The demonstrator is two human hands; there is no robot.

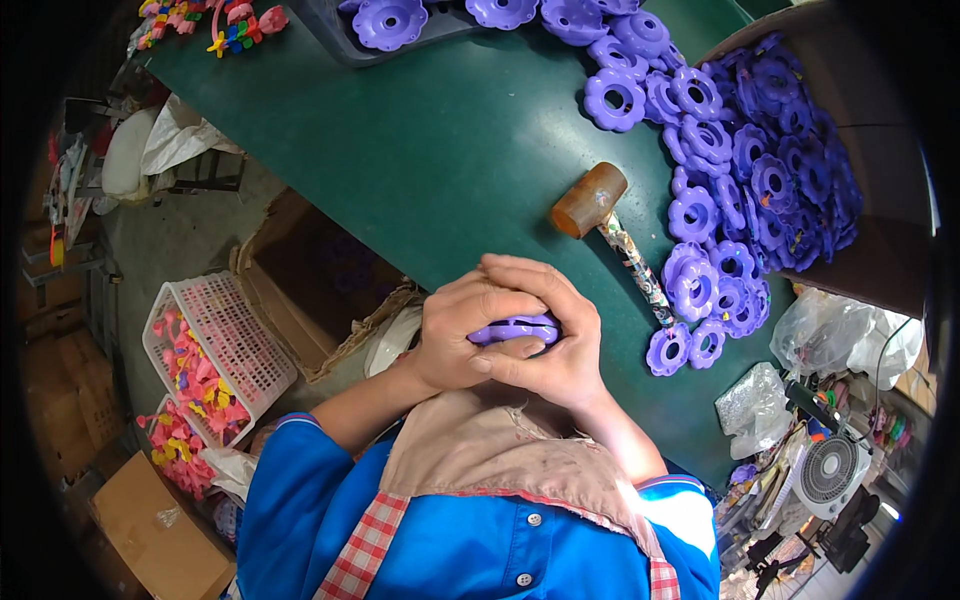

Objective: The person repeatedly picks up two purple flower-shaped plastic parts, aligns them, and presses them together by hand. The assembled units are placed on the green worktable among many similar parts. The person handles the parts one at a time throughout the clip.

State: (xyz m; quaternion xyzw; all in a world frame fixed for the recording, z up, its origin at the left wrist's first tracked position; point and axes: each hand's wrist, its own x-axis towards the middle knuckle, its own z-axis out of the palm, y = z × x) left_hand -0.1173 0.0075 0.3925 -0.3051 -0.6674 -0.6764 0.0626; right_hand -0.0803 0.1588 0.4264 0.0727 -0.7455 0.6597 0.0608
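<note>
A purple flower-shaped plastic piece [516, 328] is pressed between my two palms, just in front of my apron at the table's near edge. My left hand [462, 325] wraps round its left side, and my right hand [556, 325] closes over its right side with the fingers laid across the top. Most of the piece is hidden by the hands; a thin gap shows along its edge. Beyond my right hand lies a mallet [590, 200] with a brown head and a patterned wrapped handle [640, 268]. Loose purple flower pieces [692, 280] lie right of the mallet.
A carton [880, 150] on its side spills purple flower pieces at the right of the green table [450, 150]. A grey tray [345, 40] stands at the far edge. Below on the left are an open carton [275, 290] and a white basket [240, 350] of colourful parts.
</note>
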